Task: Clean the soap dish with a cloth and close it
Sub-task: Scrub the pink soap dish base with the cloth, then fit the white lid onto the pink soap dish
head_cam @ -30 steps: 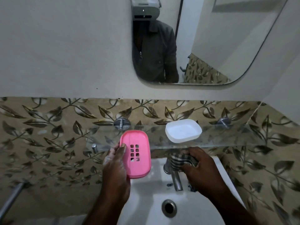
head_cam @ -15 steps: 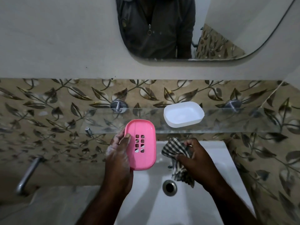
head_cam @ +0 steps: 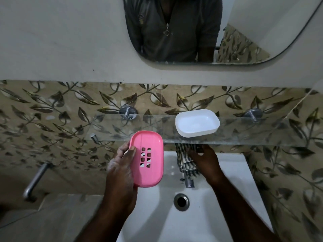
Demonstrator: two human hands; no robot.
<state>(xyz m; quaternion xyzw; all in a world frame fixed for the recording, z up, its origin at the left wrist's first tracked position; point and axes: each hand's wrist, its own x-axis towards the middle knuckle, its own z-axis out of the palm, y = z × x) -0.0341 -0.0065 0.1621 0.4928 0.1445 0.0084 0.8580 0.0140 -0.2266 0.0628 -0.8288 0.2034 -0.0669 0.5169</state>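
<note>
I'm seeing the pink soap dish tray point(head_cam: 147, 158) being held up over the left side of the white basin point(head_cam: 227, 215), long axis running roughly away from me, slotted drain holes facing the cam. My left hand point(head_cam: 122, 173) is gripping it along its left long edge, thumb pressing on the face just beside the holes, the other fingers wrapping behind, so it's firmly held, not pinched at a tip.

My right hand point(head_cam: 204, 161) is sitting to the right of the tray, a gap apart, fingers bunching the checked cloth point(head_cam: 186, 161), which is hanging down over the tap point(head_cam: 189, 182). So the cloth is lying directly right of the tray's free long edge, approx level w/ it. I'm judging the next move as a short sideways sweep leftward, right hand bringing cloth onto the tray face; the right hand is the nearer one for that, the left only steadying.

The white half of the dish point(head_cam: 197, 123) is resting open side up on the glass shelf point(head_cam: 262, 133), above and behind the right hand, well apart from the pink tray. Not closed yet, and I can't tell if either part is wiped.
</note>
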